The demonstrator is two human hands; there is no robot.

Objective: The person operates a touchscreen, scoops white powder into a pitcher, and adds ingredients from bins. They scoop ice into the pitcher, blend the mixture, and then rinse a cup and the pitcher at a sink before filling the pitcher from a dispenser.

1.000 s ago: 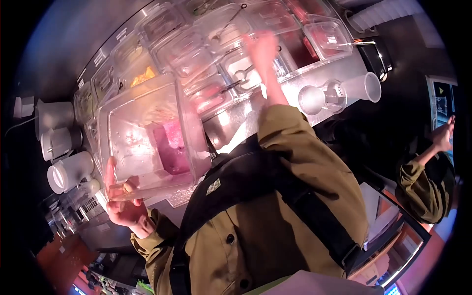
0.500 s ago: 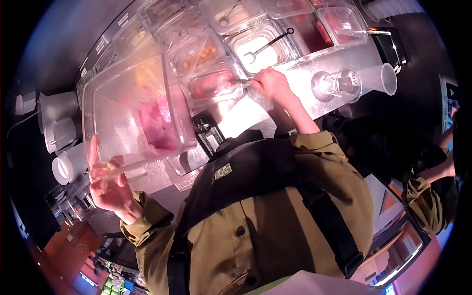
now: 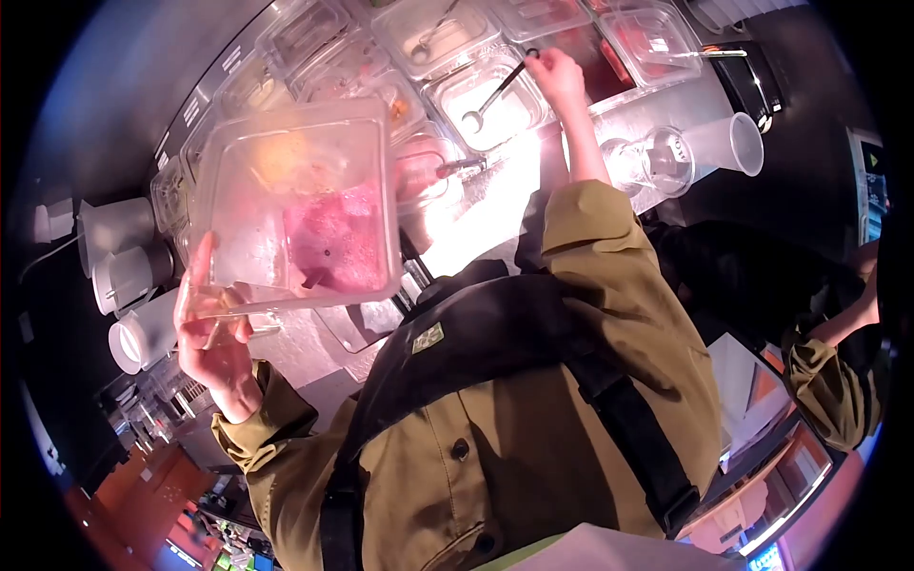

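Observation:
My left hand grips the lower left corner of a large clear plastic lid, one finger stretched along its side. Pink and yellow contents show through the lid; where they lie beneath it is hard to tell. Up and to the right, my right hand pinches the top of a spoon's long black handle. The round end of that spoon rests in a clear tub of white contents. Nearer to me, a second tub with red contents has a metal-handled utensil sticking out.
More clear tubs stand along the back, one with dark red contents. Clear cups lie on the counter at the right. White containers line the left. A person's sleeve shows at the far right.
My right hand has let go of the utensil in the red tub and moved up to the black-handled spoon. The lid in my left hand has shifted and tilted, its right edge moving rightward.

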